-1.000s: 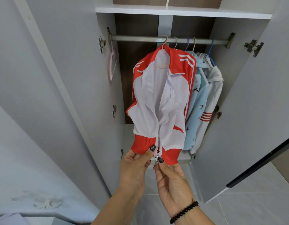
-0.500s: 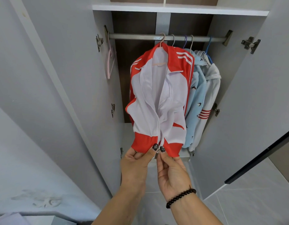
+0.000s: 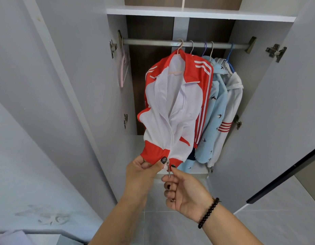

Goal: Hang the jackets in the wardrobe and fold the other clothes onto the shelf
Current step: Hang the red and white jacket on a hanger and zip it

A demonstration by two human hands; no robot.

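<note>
Red hem of the track jacket [image 3: 172,106] being clamped by left hand [image 3: 144,172]; right hand [image 3: 185,193] pinching zipper pull [image 3: 168,169] below rail [image 3: 185,43]. Risk: a misaligned pin jamming, or tugging unhooking the hanger.

Single head-worn wide-angle view, no second camera to overlap. Looks forward and slightly up into open wardrobe [image 3: 259,121] from close range, straight at hanging rail [image 3: 185,44]. Top shelf [image 3: 197,14] at upper edge, floor tiles [image 3: 277,227] at lower right. Both forearms enter from bottom edge. Door panels bow outward at frame sides from lens distortion.
</note>
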